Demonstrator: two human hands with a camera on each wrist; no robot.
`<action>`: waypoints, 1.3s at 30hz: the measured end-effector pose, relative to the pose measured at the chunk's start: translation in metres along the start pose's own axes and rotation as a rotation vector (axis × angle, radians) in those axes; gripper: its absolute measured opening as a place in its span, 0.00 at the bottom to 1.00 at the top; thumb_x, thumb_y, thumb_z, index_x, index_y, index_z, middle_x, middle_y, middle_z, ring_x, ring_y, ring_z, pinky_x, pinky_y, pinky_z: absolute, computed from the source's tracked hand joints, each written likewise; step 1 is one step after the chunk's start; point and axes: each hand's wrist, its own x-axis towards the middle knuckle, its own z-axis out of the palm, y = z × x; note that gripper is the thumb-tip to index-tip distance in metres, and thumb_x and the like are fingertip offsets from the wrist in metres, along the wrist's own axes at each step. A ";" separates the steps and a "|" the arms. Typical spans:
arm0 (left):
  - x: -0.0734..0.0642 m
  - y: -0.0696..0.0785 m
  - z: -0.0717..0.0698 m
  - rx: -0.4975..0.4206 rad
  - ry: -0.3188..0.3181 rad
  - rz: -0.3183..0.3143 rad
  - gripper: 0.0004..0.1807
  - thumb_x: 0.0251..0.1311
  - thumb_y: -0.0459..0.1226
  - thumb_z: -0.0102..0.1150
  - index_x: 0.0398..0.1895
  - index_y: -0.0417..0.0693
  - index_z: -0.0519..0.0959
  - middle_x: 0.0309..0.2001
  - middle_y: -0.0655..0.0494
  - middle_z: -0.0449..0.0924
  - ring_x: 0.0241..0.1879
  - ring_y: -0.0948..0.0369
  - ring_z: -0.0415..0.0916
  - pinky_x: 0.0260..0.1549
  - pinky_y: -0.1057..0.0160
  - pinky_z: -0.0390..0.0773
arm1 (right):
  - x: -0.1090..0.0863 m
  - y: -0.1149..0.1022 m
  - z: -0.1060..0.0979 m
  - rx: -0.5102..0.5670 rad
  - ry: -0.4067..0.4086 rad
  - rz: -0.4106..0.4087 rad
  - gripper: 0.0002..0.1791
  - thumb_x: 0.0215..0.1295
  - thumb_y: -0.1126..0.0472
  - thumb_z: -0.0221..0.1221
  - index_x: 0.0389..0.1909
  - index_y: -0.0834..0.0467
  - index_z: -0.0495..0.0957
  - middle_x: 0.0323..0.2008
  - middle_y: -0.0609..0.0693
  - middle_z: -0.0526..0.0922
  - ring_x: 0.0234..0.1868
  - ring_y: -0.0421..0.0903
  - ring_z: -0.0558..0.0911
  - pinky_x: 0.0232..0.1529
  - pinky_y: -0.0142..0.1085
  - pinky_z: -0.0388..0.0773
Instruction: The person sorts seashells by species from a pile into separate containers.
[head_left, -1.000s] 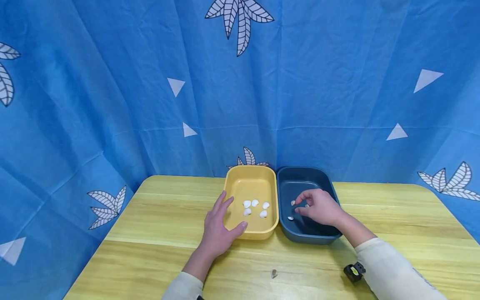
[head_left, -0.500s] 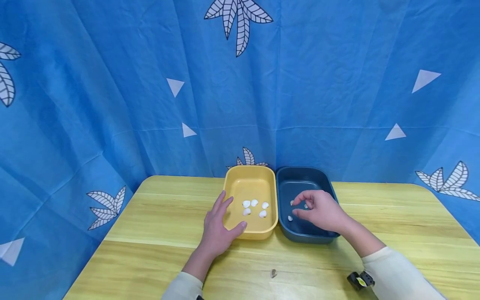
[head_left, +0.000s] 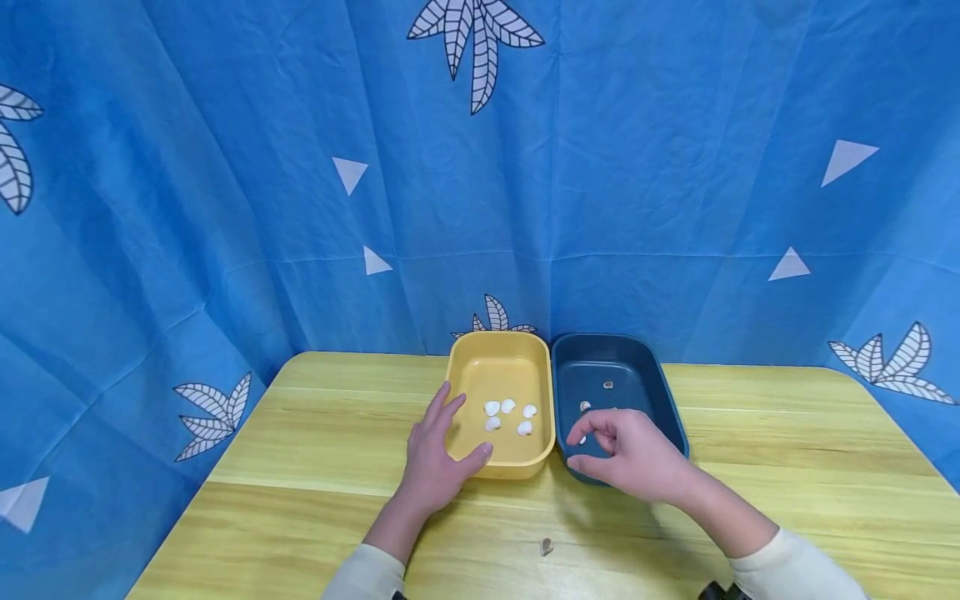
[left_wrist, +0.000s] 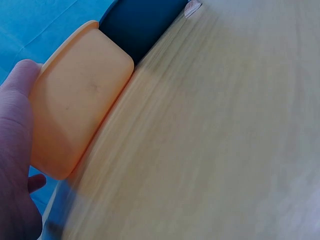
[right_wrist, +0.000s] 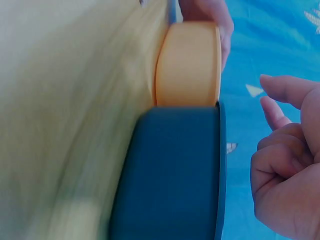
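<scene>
My left hand (head_left: 437, 467) rests at the near left corner of a yellow plastic box (head_left: 501, 371), fingers spread over its left rim and thumb along its front rim. Inside that box lie several white seashells (head_left: 492, 408). Against its right side stands a dark blue box (head_left: 600, 357) holding several small seashells (head_left: 608, 385), partly hidden by my right hand (head_left: 637, 457). This hand hovers above the blue box's front edge, thumb and index finger apart, the other fingers bent, nothing visible between them. In the right wrist view the thumb-index gap of the right hand (right_wrist: 290, 160) shows too.
A small brownish shell (head_left: 547, 547) lies on the wooden table (head_left: 315, 450) in front of the boxes. A blue curtain (head_left: 645, 208) with leaf and triangle prints hangs right behind the table's back edge.
My right hand has drawn back toward the front of the blue box and slightly left, uncovering a shell farther back. The left hand and the white shells stay where they were.
</scene>
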 end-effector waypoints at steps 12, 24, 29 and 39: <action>0.000 0.000 -0.001 0.008 0.000 0.003 0.45 0.55 0.57 0.68 0.74 0.53 0.65 0.79 0.65 0.44 0.72 0.50 0.55 0.68 0.37 0.40 | -0.020 -0.007 0.031 0.087 -0.098 -0.076 0.10 0.56 0.61 0.73 0.36 0.49 0.83 0.16 0.35 0.56 0.18 0.31 0.58 0.33 0.33 0.76; 0.000 -0.001 -0.001 0.011 0.000 0.001 0.45 0.55 0.57 0.68 0.74 0.53 0.65 0.79 0.65 0.44 0.72 0.49 0.55 0.68 0.36 0.41 | -0.028 0.005 0.055 0.124 -0.226 -0.059 0.10 0.55 0.59 0.74 0.36 0.49 0.84 0.14 0.35 0.57 0.18 0.31 0.60 0.23 0.25 0.65; -0.001 -0.001 0.000 0.009 0.004 -0.002 0.44 0.56 0.56 0.69 0.74 0.54 0.65 0.79 0.65 0.43 0.73 0.49 0.53 0.68 0.35 0.42 | -0.027 0.010 0.060 0.107 -0.271 -0.025 0.10 0.53 0.57 0.75 0.34 0.47 0.84 0.14 0.36 0.59 0.18 0.32 0.61 0.22 0.25 0.61; 0.000 -0.003 0.000 0.009 0.004 -0.013 0.44 0.55 0.55 0.69 0.74 0.55 0.65 0.79 0.68 0.43 0.73 0.48 0.52 0.67 0.35 0.44 | -0.024 0.021 0.068 0.109 -0.326 0.022 0.11 0.50 0.57 0.76 0.32 0.46 0.83 0.12 0.37 0.65 0.17 0.33 0.66 0.21 0.28 0.66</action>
